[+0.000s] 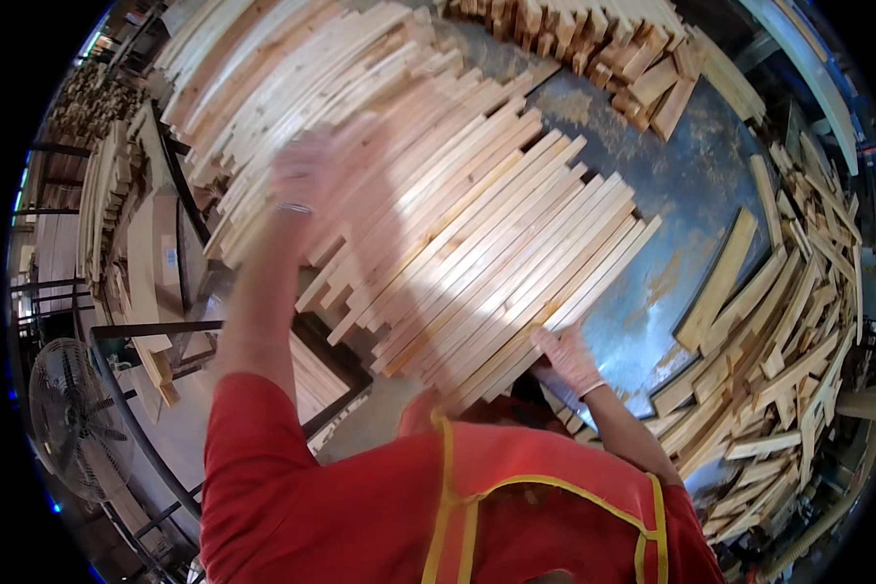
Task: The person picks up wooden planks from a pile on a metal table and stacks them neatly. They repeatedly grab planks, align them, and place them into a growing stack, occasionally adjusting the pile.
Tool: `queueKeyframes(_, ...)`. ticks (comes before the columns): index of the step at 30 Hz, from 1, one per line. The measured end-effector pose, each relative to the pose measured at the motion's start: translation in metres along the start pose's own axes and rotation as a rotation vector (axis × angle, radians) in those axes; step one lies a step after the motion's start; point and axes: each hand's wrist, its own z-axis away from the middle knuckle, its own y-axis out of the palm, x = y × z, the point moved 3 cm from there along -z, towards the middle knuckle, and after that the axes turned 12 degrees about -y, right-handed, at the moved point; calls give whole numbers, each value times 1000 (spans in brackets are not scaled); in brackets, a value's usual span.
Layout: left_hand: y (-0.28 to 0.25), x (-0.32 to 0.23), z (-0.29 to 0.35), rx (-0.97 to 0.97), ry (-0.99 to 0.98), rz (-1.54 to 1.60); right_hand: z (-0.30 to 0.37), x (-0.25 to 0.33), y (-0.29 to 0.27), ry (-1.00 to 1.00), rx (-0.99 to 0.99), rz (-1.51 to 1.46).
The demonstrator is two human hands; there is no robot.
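A wide row of pale wooden strips [496, 234] lies side by side on the metal table, their ends uneven. Over the left part of the row is my left hand [307, 167], with a band at the wrist; motion blurs it, so its fingers cannot be made out. My right hand [571, 362], in a thin pale covering, is closed at the near edge of the row. Its fingertips lie on the nearest wooden strip [602, 277], and the rest of its grip is hidden beneath.
The blue-grey metal table [608, 122] carries dust patches. Stacked wood blocks [642, 68] stand at the far side, and a heap of loose offcuts [759, 389] lies along the right. A black metal frame [156, 326] and a caged fan [78, 419] are at left.
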Motion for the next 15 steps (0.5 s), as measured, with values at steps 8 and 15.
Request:
queueKeyframes(8,48,43,150,-271,-571,378,2,3,0,207,28,-55)
queueKeyframes(15,137,-58,364,530,-1580,2320,1,20,-16,78,203,-371)
